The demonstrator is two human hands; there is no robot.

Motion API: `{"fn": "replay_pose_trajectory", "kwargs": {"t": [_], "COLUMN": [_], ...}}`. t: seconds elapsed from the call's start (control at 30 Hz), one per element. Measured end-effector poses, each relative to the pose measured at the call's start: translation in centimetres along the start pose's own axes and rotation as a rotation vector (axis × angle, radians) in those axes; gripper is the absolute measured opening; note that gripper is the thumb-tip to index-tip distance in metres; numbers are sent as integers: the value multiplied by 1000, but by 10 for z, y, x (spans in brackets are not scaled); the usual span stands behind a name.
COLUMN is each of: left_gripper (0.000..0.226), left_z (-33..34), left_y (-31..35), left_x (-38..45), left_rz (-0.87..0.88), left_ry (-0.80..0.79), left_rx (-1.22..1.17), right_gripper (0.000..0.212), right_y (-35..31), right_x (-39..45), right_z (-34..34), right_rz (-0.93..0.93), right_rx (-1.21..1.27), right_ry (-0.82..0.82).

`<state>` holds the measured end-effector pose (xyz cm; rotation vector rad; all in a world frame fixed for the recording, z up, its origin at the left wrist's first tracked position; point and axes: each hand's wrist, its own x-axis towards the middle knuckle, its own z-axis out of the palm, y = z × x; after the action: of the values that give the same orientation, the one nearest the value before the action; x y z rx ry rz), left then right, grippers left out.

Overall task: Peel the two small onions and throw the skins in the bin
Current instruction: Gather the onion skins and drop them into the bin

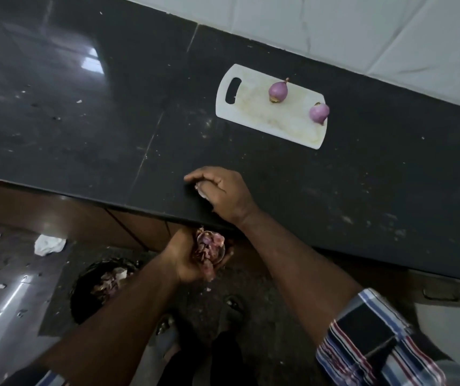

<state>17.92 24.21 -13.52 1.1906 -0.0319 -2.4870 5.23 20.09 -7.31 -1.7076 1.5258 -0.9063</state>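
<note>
Cupping skins (208, 250) — left hand (187, 263) below counter (307, 176)

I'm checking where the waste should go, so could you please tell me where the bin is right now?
In the head view the bin stands on the floor at lower left, below the counter's front edge, just left of the left hand holding the skins.

Home kitchen, dark stone counter (279, 174), white wall tiles (334, 29), cutting board (251, 118), floor bin (92, 291)

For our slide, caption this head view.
Two peeled onions on the board; left hand holds skins above bin.
</note>
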Motion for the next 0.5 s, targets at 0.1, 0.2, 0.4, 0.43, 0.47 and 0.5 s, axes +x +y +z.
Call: {"fn": "replay_pose_trajectory", "kwargs": {"t": [0.1, 0.2, 0.4, 0.43, 0.47, 0.5], "left_gripper": [52, 47, 40, 37, 30, 24], "left_z": [1, 0, -7, -7, -6, -7], "left_y": [2, 3, 8, 9, 9, 9], "left_x": [-9, -13, -10, -12, -14, -14], "left_rz": [-18, -18, -18, -21, -22, -23], "left_ry": [-46, -33, 63, 53, 52, 61], "left_rx": [-9, -9, -101, -109, -102, -91], "right_gripper": [29, 30, 25, 26, 28, 31], "right_y": [-13, -26, 10, 24, 37, 49], "right_x": [-32, -60, -26, -18, -11, -5], "right_z": [15, 30, -45, -63, -77, -87], "right_rz": [72, 136, 162, 190, 229, 270], "right_rx": [109, 278, 203, 133, 67, -13], "right_ry": [-44, -51, 368, 447, 507, 539]}}
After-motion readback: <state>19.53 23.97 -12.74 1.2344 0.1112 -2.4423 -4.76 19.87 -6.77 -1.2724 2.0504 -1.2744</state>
